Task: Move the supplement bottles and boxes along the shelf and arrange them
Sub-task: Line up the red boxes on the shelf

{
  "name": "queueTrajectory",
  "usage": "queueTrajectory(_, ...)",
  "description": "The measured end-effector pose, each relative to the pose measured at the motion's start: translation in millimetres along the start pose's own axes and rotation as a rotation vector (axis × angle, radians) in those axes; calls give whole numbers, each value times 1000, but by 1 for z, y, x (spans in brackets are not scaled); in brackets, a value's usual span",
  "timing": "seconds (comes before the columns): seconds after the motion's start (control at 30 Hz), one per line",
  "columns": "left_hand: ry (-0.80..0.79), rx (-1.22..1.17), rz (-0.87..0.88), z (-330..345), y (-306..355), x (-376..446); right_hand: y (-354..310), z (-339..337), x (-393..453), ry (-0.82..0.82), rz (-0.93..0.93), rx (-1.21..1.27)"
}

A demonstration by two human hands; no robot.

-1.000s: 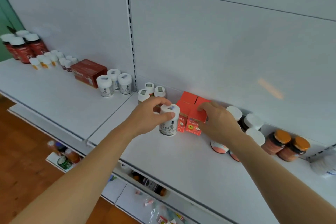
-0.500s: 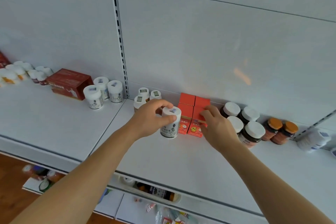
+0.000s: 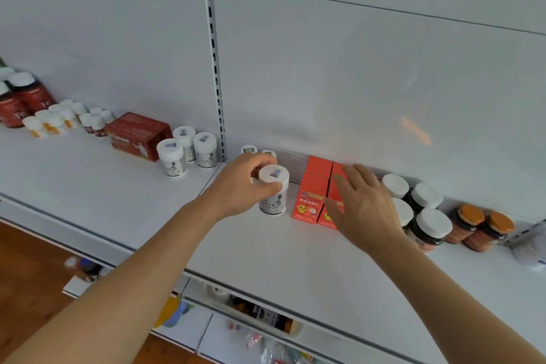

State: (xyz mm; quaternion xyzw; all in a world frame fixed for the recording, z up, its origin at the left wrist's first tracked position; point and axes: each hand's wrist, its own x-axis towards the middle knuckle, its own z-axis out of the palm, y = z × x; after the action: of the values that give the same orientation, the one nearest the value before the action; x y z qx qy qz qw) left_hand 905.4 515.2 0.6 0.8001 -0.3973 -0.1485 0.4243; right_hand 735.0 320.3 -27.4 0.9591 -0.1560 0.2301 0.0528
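Presently, a white bottle (image 3: 273,193) is gripped around its cap by the left hand (image 3: 243,186), thumb on the near side and fingers curled over the far side; the bottle stands upright on the white shelf (image 3: 266,248). Just behind this hand, 2 small white-capped bottles (image 3: 249,149) are partly hidden against the back panel. To its right, the orange boxes (image 3: 310,196) are lined up in 2 rows, close beside the held bottle. The right hand (image 3: 362,210) is laid with straight, spread fingers over the right-hand boxes; nothing is clasped by it. Just right of that hand, 4 dark jars with white lids (image 3: 432,226) are clustered, and beyond them 2 jars with orange lids (image 3: 484,227) are set side by side. Left of the left hand, past the slotted upright (image 3: 217,74), 3 white bottles (image 3: 189,149) are grouped near a dark red box (image 3: 139,136). Farther left, several small white-capped bottles (image 3: 63,120) and large red bottles (image 3: 22,100) are seen.
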Motion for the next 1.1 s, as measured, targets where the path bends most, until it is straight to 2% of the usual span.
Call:
queueTrajectory(0.17, 19, 106, 5, -28, -27, 1, -34, 13, 17, -13, -65, 64)
queueTrajectory(0.4, -54, 332, 39, -99, -74, 9, -108, 27, 56, -23, -101, 117)
queueTrajectory(0.57, -143, 484, 144, -141, -98, 29, -163, 43, 82, -12, -56, 133)
queueTrajectory(0.77, -166, 578, 292, -151, -133, 52, -198, 58, 77, -77, 36, 105)
queueTrajectory(1.1, -108, 617, 309, -145, -170, 64, -200, 67, 89, -93, 121, 86)
